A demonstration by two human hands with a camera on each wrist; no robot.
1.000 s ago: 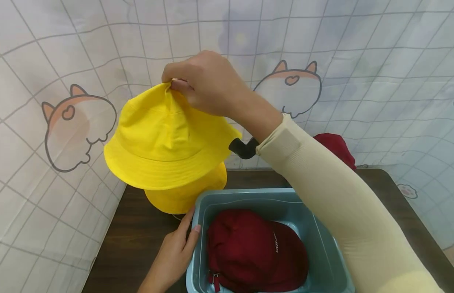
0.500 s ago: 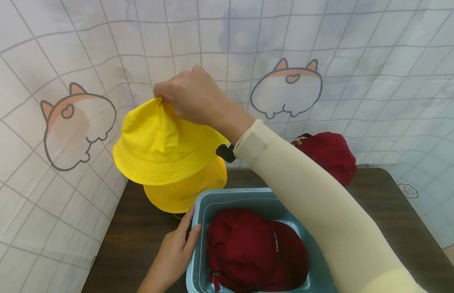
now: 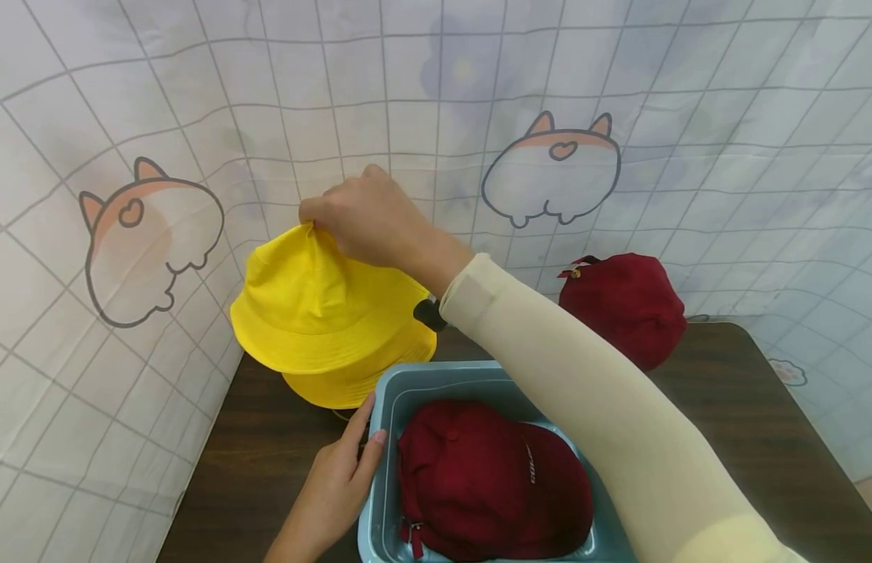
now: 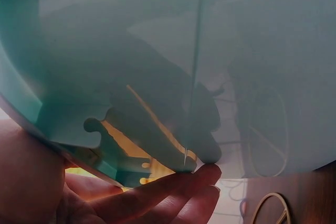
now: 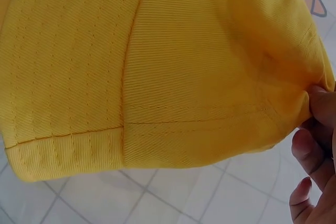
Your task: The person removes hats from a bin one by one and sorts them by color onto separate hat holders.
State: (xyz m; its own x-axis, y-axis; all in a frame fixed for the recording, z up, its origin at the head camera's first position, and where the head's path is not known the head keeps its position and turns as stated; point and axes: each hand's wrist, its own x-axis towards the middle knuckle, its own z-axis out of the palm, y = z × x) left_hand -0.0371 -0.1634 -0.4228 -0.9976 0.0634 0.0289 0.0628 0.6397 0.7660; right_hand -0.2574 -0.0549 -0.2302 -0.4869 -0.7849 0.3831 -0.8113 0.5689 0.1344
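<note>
My right hand (image 3: 372, 219) pinches the crown top of a yellow bucket hat (image 3: 323, 313), brim down. Directly beneath it, a second yellow bucket hat (image 3: 337, 389) shows only its brim. In the right wrist view the held hat's stitched brim (image 5: 68, 66) fills the left side, and the fingers (image 5: 310, 153) grip at the right. My left hand (image 3: 330, 489) rests on the left rim of a light blue plastic bin (image 3: 436, 374); the left wrist view shows its fingers (image 4: 173, 198) under the rim. Inside the bin lies a dark red baseball cap (image 3: 478, 477), visor toward the right.
Another dark red cap (image 3: 622, 305) sits at the back right of the dark wooden table (image 3: 738, 407), against the wall. A grid-patterned curtain (image 3: 436, 117) with cartoon dogs hangs close behind and on both sides. My right sleeve (image 3: 583, 383) crosses over the bin.
My right hand has lowered the yellow bucket hat onto the one beneath, first shifting left, then back slightly right. The back red cap has come into fuller view. My left hand stays put.
</note>
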